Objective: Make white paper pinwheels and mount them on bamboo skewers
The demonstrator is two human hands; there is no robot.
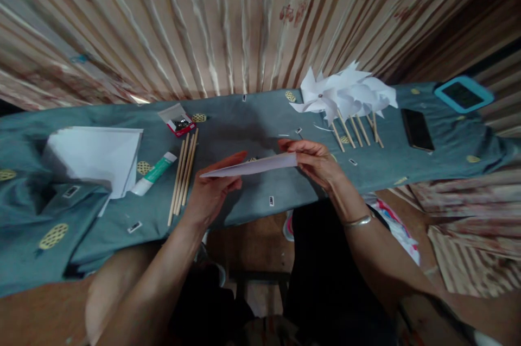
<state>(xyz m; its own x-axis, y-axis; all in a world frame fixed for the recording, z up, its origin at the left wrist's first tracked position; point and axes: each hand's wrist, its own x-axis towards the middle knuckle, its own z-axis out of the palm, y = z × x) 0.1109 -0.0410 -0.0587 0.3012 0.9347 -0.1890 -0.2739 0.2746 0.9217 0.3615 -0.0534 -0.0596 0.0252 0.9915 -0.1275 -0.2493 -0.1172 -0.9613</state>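
Note:
Between my two hands a white sheet of paper (256, 166) is held up over the table, seen almost edge-on. My left hand (214, 186) grips its left end, fingers behind and below it. At the right end, my right hand (315, 161) pinches the paper between thumb and fingers. Several wooden sticks (183, 175) lie side by side just left of my left hand. Past my right hand, a heap of white paper pinwheels (345, 90) on wooden sticks rests at the back of the table.
A stack of white paper (97, 153) lies at the left, beside a green-and-white tube (154, 173). Behind the sticks stands an open small red box (179, 122) with shiny bits. A black phone (417, 129) and a blue-framed device (464, 94) lie right, on the grey-green tablecloth (240, 210).

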